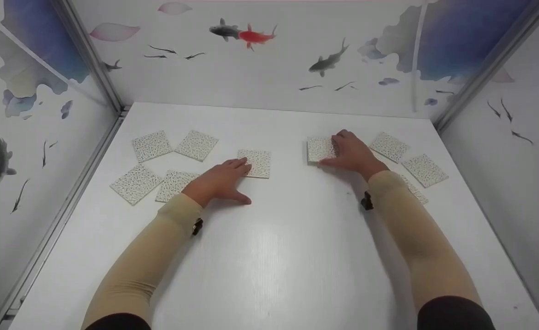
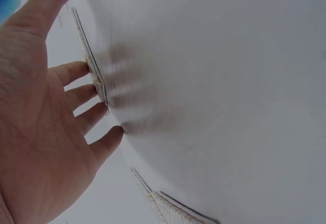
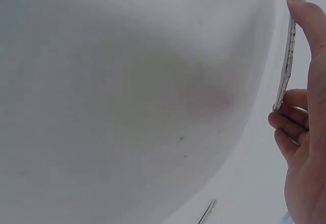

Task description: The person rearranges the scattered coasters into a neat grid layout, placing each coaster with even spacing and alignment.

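Note:
My left hand (image 1: 221, 181) reaches over a thin, speckled square tile (image 1: 259, 163) with its fingers spread. Its fingertips touch the tile's left side, and the thumb stands apart on the near side. In the left wrist view, the fingertips meet the edge of this tile (image 2: 87, 56), which lies on the table. My right hand (image 1: 352, 153) pinches another speckled square tile (image 1: 317, 146) between the thumb and fingers, covering its right part. The right wrist view shows this held tile (image 3: 288, 63) edge-on, apart from the table surface.
Several similar tiles (image 1: 151, 146) lie at the left, one partly behind my left wrist. Three more tiles (image 1: 425, 170) lie at the right, one mostly hidden by my right forearm. The white table (image 1: 260, 256) is walled by printed panels (image 1: 278, 68) at the back and sides.

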The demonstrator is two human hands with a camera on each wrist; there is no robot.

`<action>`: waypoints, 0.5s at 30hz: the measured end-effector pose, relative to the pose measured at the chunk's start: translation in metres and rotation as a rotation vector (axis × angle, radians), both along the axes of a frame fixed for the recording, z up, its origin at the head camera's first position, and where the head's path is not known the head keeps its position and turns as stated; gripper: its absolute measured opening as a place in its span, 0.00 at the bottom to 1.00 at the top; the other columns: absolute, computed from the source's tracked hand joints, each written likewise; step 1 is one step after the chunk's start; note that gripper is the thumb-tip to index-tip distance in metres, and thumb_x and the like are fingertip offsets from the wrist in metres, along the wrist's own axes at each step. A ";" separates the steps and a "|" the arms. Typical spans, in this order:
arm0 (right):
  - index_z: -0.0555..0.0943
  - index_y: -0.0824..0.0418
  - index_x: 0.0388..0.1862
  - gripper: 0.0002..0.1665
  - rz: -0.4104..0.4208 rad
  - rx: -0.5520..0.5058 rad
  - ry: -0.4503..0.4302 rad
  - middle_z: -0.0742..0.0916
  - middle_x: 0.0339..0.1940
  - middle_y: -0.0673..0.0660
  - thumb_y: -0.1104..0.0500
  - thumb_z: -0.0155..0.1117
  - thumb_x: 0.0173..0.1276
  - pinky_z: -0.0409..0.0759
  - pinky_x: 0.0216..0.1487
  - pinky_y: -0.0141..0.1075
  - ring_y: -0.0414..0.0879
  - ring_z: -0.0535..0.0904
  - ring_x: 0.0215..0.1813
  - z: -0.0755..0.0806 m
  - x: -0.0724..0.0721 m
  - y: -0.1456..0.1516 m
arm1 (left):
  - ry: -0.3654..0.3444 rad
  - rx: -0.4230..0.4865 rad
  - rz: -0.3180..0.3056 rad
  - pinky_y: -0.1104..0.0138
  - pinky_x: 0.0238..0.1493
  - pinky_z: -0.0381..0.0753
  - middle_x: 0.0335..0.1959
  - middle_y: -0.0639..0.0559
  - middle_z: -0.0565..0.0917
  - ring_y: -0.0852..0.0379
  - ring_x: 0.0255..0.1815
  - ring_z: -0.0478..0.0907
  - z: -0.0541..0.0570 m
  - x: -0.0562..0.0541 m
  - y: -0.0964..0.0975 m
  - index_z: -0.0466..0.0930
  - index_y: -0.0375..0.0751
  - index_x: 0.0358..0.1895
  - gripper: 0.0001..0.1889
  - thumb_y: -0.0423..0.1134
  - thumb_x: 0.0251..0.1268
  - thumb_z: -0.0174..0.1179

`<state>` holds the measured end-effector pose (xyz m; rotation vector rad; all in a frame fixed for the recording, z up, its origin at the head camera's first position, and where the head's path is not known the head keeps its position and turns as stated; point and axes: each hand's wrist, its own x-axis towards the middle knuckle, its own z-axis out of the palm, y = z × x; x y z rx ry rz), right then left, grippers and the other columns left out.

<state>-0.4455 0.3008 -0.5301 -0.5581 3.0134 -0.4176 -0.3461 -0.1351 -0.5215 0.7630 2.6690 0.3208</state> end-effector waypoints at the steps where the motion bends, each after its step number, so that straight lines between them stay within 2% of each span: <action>1: 0.78 0.72 0.73 0.61 0.002 0.000 0.014 0.77 0.70 0.67 0.25 0.80 0.62 0.75 0.76 0.57 0.63 0.76 0.69 0.001 0.003 -0.003 | 0.002 0.000 -0.002 0.47 0.90 0.50 0.94 0.46 0.47 0.42 0.93 0.43 0.001 0.000 0.000 0.51 0.46 0.92 0.62 0.70 0.65 0.74; 6: 0.81 0.71 0.64 0.53 0.001 -0.014 0.051 0.78 0.64 0.65 0.28 0.83 0.61 0.79 0.69 0.54 0.60 0.77 0.61 0.004 0.018 -0.016 | 0.004 0.004 -0.001 0.46 0.90 0.51 0.93 0.45 0.48 0.42 0.93 0.43 0.004 0.002 0.002 0.52 0.44 0.92 0.62 0.69 0.64 0.75; 8: 0.81 0.71 0.63 0.53 -0.004 -0.027 0.058 0.78 0.63 0.64 0.29 0.83 0.62 0.79 0.67 0.54 0.59 0.76 0.59 0.006 0.024 -0.021 | 0.006 0.009 0.001 0.46 0.90 0.51 0.93 0.45 0.48 0.41 0.93 0.44 0.005 0.002 0.002 0.52 0.44 0.92 0.61 0.68 0.65 0.75; 9: 0.81 0.70 0.59 0.50 -0.005 -0.035 0.060 0.78 0.61 0.64 0.29 0.83 0.62 0.79 0.64 0.54 0.59 0.75 0.57 0.006 0.027 -0.023 | 0.007 0.010 0.001 0.46 0.89 0.51 0.93 0.45 0.48 0.42 0.93 0.44 0.004 0.002 0.002 0.52 0.44 0.92 0.61 0.68 0.65 0.75; 15: 0.78 0.64 0.46 0.42 -0.009 -0.065 0.072 0.78 0.62 0.64 0.29 0.82 0.62 0.79 0.60 0.54 0.58 0.74 0.57 0.011 0.042 -0.038 | 0.011 0.023 0.010 0.46 0.89 0.52 0.93 0.45 0.49 0.42 0.93 0.44 0.001 0.002 0.001 0.54 0.45 0.92 0.61 0.68 0.64 0.76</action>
